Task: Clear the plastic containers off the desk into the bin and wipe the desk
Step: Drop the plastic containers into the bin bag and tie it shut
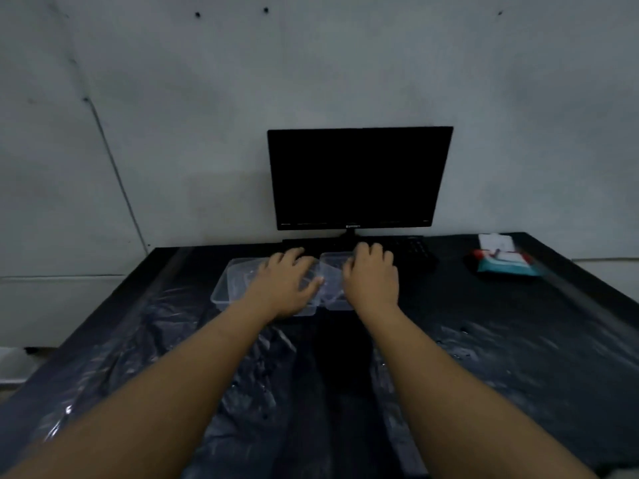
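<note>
1. Plastic containers: two clear tubs side by side on the dark desk [518,340], just in front of the monitor [359,178] and its keyboard [411,250]; left container [230,285] and right container [333,271] touching or nearly so, blur hiding which.
2. Left hand [285,288] laid over the left tub's inner half, fingers spread and draped across the rim, thumb toward the seam; not clearly clamped yet.
3. Right hand [371,276] over the right tub, fingers together and curled toward the far edge nearest the monitor; grip cannot be told for sure.
4. Judged step: taking hold of both tubs for the trip to the bin, which is out of view.
5. Best done by hooking fingertips over the far rims and thumbs over the near rims, since thin walls probably flex and slip under a flat palm.
6. Worth nesting one tub in the other, to free a hand.
7. Lift straight up, away from the keyboard behind, before swinging clear of the monitor.
8. Wipes pack [505,262] right of the monitor, well apart, ready for wiping the smeared, wet-looking desk afterwards.
</note>
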